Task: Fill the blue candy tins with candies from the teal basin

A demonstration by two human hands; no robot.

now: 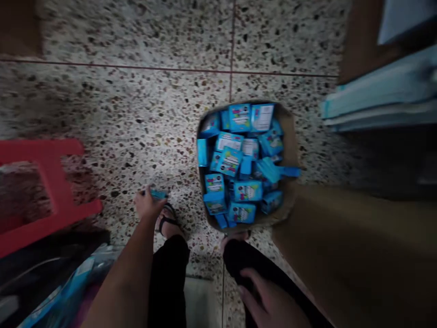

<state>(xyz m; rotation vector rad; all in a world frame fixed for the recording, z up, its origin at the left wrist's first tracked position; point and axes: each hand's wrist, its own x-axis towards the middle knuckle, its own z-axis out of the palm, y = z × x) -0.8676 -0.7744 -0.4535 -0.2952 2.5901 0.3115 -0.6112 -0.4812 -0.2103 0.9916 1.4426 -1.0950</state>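
My left hand (pixel 148 205) is low over the floor by my left foot, its fingers closed around a small blue box (pixel 159 194). Over my right thigh is my right hand (pixel 264 296), thumb and finger apart, with nothing visible between them. A brown cardboard carton (pixel 290 136) stands open on the floor in front of my right foot. Piled loosely inside are several small blue printed boxes (pixel 229 161), lying at different angles. One blue box (pixel 268 170) on the right side of the pile is smeared by motion.
A red plastic stool (pixel 58 182) lies at the left, above dark bags and blue packaging (pixel 71 291). Large brown cardboard (pixel 341 246) fills the lower right. Pale blue stacked packs (pixel 382 91) are at the upper right. The floor (pixel 153 105) is speckled tile.
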